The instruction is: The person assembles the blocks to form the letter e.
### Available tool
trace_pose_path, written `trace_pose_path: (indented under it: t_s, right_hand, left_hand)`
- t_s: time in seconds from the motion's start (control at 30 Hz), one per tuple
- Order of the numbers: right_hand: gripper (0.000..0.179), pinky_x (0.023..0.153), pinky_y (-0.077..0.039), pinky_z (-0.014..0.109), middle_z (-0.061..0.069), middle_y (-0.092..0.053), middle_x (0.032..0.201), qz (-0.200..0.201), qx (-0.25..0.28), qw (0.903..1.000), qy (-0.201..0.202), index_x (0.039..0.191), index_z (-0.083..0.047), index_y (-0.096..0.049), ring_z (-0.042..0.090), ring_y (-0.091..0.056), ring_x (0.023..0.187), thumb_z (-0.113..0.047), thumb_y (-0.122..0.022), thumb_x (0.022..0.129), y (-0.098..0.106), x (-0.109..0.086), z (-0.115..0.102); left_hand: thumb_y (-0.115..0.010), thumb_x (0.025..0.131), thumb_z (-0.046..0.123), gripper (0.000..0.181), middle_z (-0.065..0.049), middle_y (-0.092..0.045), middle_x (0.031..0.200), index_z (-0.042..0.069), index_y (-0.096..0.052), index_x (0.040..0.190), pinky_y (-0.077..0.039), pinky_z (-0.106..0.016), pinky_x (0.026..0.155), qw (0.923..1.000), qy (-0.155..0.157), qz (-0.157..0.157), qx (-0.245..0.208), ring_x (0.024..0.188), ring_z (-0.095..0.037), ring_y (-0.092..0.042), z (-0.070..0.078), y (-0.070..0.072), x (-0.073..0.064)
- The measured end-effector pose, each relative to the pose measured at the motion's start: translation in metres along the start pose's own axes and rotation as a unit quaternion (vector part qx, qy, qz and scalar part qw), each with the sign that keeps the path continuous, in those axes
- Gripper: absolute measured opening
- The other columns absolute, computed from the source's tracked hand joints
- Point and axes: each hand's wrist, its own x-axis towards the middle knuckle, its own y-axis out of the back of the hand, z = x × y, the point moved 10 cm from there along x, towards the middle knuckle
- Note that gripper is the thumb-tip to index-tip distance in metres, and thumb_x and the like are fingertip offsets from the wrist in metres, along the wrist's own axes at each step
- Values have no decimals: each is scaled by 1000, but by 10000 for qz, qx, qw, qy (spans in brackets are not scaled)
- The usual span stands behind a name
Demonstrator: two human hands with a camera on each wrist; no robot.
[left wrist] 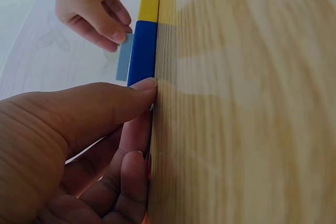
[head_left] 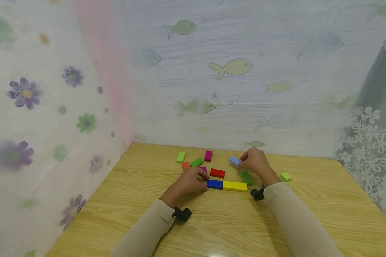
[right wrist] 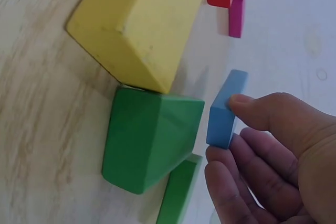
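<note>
On my remote feed, the right hand (head_left: 256,163) pinches the light-blue block (head_left: 234,160). The left hand (head_left: 188,181) grips the blue block (head_left: 215,184) by one end (yellow block (head_left: 235,186) abutting opposite).

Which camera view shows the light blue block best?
The right wrist view: the light blue block appears large there, pinched in the right hand. The head view shows it small, partly covered by that hand; the left wrist view shows a narrow strip.

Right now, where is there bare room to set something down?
The table is bare in front of the blue block and yellow block, between the sleeves; also left of the left hand, and between the far-right lime block and lace curtain. It's crowded behind the blue block, around the red block.
</note>
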Motion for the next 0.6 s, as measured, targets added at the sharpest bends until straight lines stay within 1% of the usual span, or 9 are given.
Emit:
trace_pose_path:
  t_s: [0.23, 0.43, 0.6]
  right_hand:
    - [32, 86, -60, 42, 10, -78, 104, -75, -19, 10000, 59, 107, -3, -80, 27, -68, 95, -21, -85, 81, -7, 1, -1]
    - [32, 89, -59, 43, 10, -77, 107, -187, -27, 9998, 36, 108, -4, -80, 27, -69, 97, -20, -86, 81, -11, 1, -2]
    - [32, 90, -59, 44, 10, -77, 107, -235, -76, 9996, 101, 108, -4, -80, 27, -69, 98, -19, -86, 81, -14, 1, -3]
  left_hand:
    - [-91, 79, 14, 32, 1, -74, 112, 17, -78, 109, -58, -30, 82, 10000, 6, -4, -22, 91, -10, -69, 2, 1, -1]
    - [-90, 80, 14, 32, 1, -73, 112, 17, -78, 109, -57, -30, 80, 10000, 27, -23, -57, 91, -10, -69, 1, 0, 0]
    - [-91, 80, 14, 32, 1, -73, 112, 17, -78, 109, -58, -30, 78, 10000, -15, -41, -51, 90, -10, -69, 1, 0, 0]
